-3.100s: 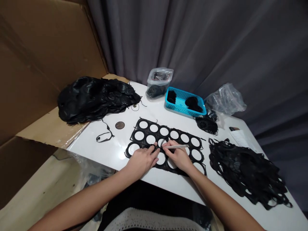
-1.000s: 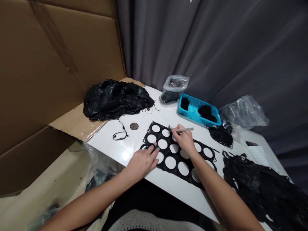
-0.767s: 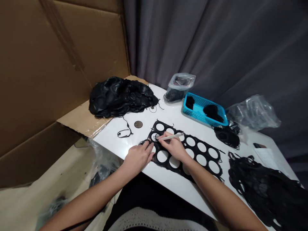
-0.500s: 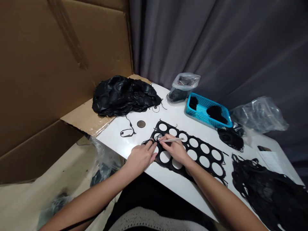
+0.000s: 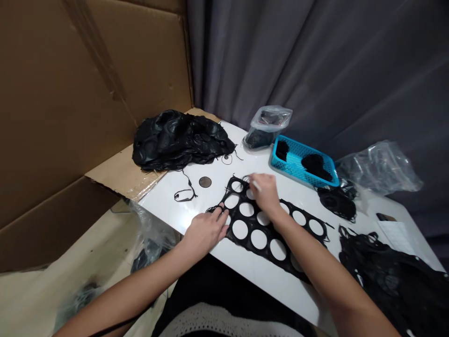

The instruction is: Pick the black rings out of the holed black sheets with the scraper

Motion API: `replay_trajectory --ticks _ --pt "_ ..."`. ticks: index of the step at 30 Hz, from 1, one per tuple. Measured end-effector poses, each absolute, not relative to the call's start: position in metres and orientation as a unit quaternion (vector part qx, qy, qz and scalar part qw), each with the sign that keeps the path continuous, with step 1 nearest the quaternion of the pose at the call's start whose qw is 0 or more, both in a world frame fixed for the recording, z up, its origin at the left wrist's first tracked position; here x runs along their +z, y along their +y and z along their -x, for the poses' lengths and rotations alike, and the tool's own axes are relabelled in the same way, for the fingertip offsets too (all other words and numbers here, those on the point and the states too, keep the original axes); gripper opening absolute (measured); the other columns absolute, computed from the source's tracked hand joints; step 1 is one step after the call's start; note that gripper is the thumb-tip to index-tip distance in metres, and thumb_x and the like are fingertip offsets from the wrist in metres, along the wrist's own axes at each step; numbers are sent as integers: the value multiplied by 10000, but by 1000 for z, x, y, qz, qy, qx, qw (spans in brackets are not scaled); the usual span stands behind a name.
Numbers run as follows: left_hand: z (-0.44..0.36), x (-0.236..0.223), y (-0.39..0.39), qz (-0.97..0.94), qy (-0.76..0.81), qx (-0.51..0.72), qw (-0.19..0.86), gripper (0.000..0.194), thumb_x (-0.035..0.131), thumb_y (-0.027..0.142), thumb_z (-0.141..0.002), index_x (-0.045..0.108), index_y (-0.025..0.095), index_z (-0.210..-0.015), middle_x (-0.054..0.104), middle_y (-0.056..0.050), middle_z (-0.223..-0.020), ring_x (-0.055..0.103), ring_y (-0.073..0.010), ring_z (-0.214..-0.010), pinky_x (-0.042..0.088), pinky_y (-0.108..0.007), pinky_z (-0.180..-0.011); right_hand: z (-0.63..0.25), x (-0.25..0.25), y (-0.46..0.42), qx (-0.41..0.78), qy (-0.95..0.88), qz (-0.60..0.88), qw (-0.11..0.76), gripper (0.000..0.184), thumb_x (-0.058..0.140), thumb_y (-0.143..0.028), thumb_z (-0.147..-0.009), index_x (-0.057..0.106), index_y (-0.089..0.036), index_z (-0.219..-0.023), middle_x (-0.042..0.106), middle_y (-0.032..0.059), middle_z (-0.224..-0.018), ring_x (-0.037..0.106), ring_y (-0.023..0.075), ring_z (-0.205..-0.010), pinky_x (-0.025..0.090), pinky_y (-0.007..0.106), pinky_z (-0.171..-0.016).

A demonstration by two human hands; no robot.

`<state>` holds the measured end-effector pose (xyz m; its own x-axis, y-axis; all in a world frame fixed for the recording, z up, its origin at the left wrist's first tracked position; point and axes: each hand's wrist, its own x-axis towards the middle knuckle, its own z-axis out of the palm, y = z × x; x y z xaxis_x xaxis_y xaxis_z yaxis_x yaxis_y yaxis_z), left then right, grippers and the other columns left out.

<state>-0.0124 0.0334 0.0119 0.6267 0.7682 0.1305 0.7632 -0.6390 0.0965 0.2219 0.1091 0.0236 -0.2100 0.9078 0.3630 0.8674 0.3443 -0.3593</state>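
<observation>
A black sheet (image 5: 251,221) with rows of round holes lies on the white table in front of me. My left hand (image 5: 206,229) rests on its near left corner, fingers stretched out and pressing down, with loose black strands by the fingertips. Over the sheet's far edge, my right hand (image 5: 265,193) is closed around a slim white pen-like tool (image 5: 257,186). Thin dark loops (image 5: 246,178) show at its fingertips, too blurred to tell whether they are gripped. The right hand and forearm hide several holes.
A black heap (image 5: 180,140) lies at the back left, near a dark disc (image 5: 205,181). Behind the sheet stand a clear bag (image 5: 268,126) and a blue basket (image 5: 294,171) with black pieces. Black scraps (image 5: 389,276) cover the right side. Cardboard (image 5: 94,61) rises at the left.
My right hand has lifted from the second row of holes and moved up and right to the sheet's far edge, carrying the white tool. The left hand has stayed in place.
</observation>
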Motion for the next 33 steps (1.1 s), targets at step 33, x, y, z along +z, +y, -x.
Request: replay_trajectory --ticks 33 --pt "-21 15 86 -900 434 38 20 408 503 321 -993 509 111 -1343 640 -124 -1223 688 -215 -814 491 -332 -619 -208 9 101 147 -845 459 233 139 482 -171 -960 608 -221 -930 719 92 -1044 620 259 -997 388 419 -876"
